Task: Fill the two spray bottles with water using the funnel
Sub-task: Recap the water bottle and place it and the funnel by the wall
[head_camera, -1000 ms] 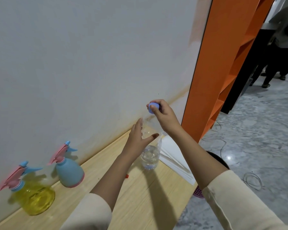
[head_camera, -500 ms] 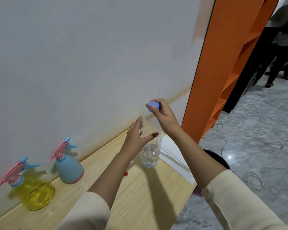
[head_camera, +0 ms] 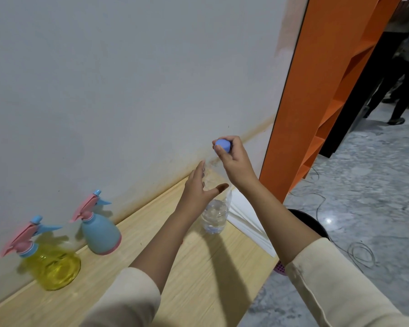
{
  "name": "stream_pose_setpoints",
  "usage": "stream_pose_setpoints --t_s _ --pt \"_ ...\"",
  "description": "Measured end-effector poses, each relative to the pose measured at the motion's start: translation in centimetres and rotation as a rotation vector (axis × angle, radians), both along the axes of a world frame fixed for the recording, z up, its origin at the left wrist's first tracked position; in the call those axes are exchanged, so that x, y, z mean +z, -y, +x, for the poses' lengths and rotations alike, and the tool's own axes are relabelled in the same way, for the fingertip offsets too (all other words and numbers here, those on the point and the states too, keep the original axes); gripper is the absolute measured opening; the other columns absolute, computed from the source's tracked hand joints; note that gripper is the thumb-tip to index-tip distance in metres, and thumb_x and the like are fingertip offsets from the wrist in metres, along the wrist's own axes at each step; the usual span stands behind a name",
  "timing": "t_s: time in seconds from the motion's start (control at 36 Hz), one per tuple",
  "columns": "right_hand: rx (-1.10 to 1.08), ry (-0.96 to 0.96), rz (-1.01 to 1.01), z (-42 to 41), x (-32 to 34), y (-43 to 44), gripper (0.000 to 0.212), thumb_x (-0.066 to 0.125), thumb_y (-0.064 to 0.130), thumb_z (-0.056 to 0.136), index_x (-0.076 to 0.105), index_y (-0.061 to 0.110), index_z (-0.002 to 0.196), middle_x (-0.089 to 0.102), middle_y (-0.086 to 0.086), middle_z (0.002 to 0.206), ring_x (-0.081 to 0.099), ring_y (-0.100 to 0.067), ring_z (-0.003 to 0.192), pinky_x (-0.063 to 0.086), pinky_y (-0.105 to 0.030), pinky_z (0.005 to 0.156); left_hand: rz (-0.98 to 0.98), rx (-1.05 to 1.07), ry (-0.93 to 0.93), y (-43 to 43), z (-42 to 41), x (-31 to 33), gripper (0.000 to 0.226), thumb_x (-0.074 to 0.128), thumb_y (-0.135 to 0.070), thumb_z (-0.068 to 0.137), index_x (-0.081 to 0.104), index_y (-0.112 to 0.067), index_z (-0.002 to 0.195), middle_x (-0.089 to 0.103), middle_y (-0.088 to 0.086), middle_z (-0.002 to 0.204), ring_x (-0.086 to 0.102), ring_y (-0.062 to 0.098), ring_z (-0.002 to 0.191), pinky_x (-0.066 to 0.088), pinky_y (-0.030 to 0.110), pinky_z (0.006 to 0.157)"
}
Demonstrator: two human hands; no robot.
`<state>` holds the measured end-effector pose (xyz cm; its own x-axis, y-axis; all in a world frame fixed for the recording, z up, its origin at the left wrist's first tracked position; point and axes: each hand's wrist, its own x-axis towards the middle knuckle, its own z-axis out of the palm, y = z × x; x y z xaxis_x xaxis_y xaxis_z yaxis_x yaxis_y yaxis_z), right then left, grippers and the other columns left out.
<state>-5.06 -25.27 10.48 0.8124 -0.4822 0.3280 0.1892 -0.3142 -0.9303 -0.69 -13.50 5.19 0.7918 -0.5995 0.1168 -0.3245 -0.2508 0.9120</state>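
Where the wooden surface [head_camera: 198,267] meets the wall, we record: clear water bottle [head_camera: 215,217] upright, left hand [head_camera: 198,192] gripping its neck; right hand [head_camera: 234,164] pinching blue cap [head_camera: 223,145]; yellow spray bottle [head_camera: 50,263] and blue spray bottle [head_camera: 100,232] standing well left.

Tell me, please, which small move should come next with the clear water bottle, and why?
Probably keep twisting the blue cap off with the right hand while the left hand steadies the clear water bottle. The cap looks pinched at the bottle's top, and both spray bottles, yellow and blue, have their heads on; no funnel shows.
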Motion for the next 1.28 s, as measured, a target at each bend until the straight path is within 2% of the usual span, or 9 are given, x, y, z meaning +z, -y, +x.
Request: stream_pose_setpoints --t_s 0.11,0.31,0.42,0.53,0.69,0.89,1.03,1.11,1.28 --pt "-0.039 -0.031 -0.096 0.3 0.2 0.1 0.021 0.054 0.026 0.094 0.042 0.015 0.107 0.053 -0.004 0.109 0.052 -0.002 0.086 0.041 -0.005 0.070 0.009 0.000 -0.007 0.0 -0.2 0.0 0.087 0.074 -0.048 0.074 0.030 -0.019 0.143 0.040 0.011 0.138 0.045 0.018 0.125 0.041 0.038 0.107" --pt "-0.088 -0.025 -0.144 0.4 0.3 -0.3 0.022 0.054 0.028 0.094 0.042 0.014 0.107 0.051 0.001 0.102 0.050 0.000 0.082 0.040 -0.005 0.069 0.003 0.015 0.008 0.1 -0.5 0.2 0.093 0.071 -0.042 0.080 0.016 -0.021 0.151 0.029 0.004 0.153 0.035 0.015 0.136 0.034 0.026 0.105" --pt "-0.042 -0.050 -0.194 0.4 -0.5 -0.8 0.031 0.049 0.031 0.096 0.040 0.015 0.120 0.053 -0.001 0.112 0.053 -0.005 0.094 0.040 -0.011 0.081 0.067 -0.039 0.079 -0.9 -0.7 0.0 0.101 0.066 -0.050 0.082 -0.004 -0.027 0.151 0.006 -0.006 0.160 0.010 0.009 0.146 0.020 0.030 0.116" --pt "-0.047 -0.093 -0.258 -0.1 -1.6 -0.9 0.058 0.052 0.036 0.094 0.025 0.022 0.143 0.035 0.008 0.142 0.035 -0.018 0.133 0.029 -0.028 0.108 0.213 -0.072 0.169 -3.2 -0.1 -1.2 0.102 0.066 -0.049 0.082 -0.004 -0.021 0.152 -0.009 -0.010 0.160 -0.003 0.003 0.146 0.010 0.021 0.110" --pt "-0.042 -0.166 -0.023 -2.2 -4.7 -1.2 0.098 0.069 0.042 0.081 0.003 0.022 0.150 0.010 0.006 0.158 0.012 -0.004 0.144 0.017 -0.028 0.116 0.661 -0.177 0.327 -8.2 1.9 -5.5 0.085 0.065 -0.038 0.087 0.013 -0.019 0.152 -0.001 -0.004 0.161 -0.001 0.010 0.147 0.018 0.028 0.114" --pt "-0.070 -0.223 0.047 -2.9 -8.3 -2.2 0.113 0.084 0.030 0.066 0.005 0.029 0.148 0.026 0.000 0.153 0.026 -0.013 0.141 0.028 -0.039 0.115 1.060 -0.382 0.533 -10.2 3.2 -8.8 0.096 0.072 -0.030 0.080 0.010 -0.016 0.152 -0.002 0.005 0.161 -0.005 0.021 0.148 0.003 0.040 0.118" --pt "-0.164 -0.236 0.027 -1.7 -9.2 -2.1 0.105 0.084 0.027 0.066 0.014 0.026 0.145 0.044 -0.002 0.141 0.044 -0.018 0.128 0.037 -0.028 0.101 1.147 -0.436 0.661 -10.0 3.8 -10.5 0.071 0.059 -0.009 0.089 0.020 -0.011 0.148 0.013 0.011 0.157 0.004 0.025 0.147 0.010 0.040 0.118" --pt "-0.207 -0.235 0.009 -1.2 -9.4 -2.2 0.100 0.085 0.030 0.065 0.022 0.023 0.142 0.050 0.001 0.135 0.047 -0.015 0.124 0.034 -0.022 0.094 1.150 -0.417 0.667 -10.1 4.0 -11.1 0.051 0.054 -0.004 0.090 0.037 -0.008 0.138 0.031 0.011 0.146 0.018 0.026 0.142 0.028 0.034 0.110" --pt "-0.252 -0.252 -0.056 -0.1 -9.0 -2.7 0.097 0.087 0.039 0.057 0.032 0.027 0.136 0.058 0.009 0.125 0.053 -0.012 0.117 0.044 -0.033 0.096 1.020 -0.237 0.550 -10.4 5.1 -11.2 0.036 0.056 -0.013 0.087 0.049 -0.009 0.122 0.045 0.006 0.125 0.036 0.024 0.124 0.045 0.030 0.083"
